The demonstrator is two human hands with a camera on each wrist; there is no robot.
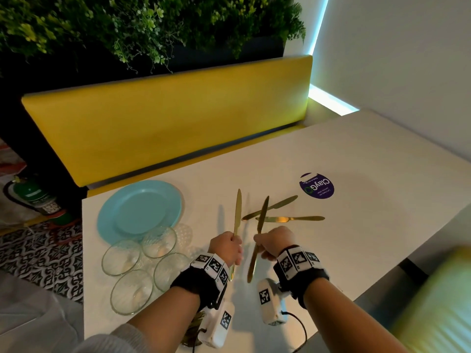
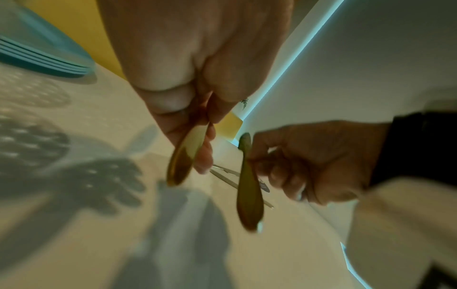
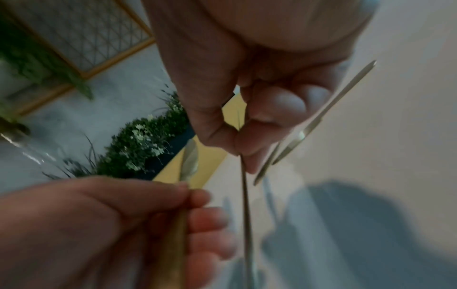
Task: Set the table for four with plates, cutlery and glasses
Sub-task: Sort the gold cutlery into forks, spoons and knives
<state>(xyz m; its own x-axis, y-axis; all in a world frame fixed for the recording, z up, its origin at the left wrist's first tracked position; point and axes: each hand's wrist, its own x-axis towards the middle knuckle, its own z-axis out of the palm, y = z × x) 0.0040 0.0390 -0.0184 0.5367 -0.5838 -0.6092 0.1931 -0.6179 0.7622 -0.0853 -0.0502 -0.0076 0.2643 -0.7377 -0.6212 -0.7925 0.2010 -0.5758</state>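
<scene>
Gold knives are held upright, one in the left grip point(image 1: 227, 247), one in the right grip point(image 1: 274, 242); "ClayGO" is read on a purple sticker point(image 1: 316, 186) on the bench point(image 1: 369, 174).

Landmark: the stack of plates point(image 1: 139, 210) at the table's point(image 1: 369, 174) far left corner. Four glasses point(image 1: 121, 257) stand touching or just beside its near edge, closing the near-left strip. Right of the plates, two knives point(image 1: 270, 207) lie crossed on the surface, near a round sticker point(image 1: 316, 185) that lies flat. Beyond the sticker, farther right of the plates, the tabletop is bare up to the wall. A yellow bench back point(image 1: 165, 123) rises behind the plates.
</scene>
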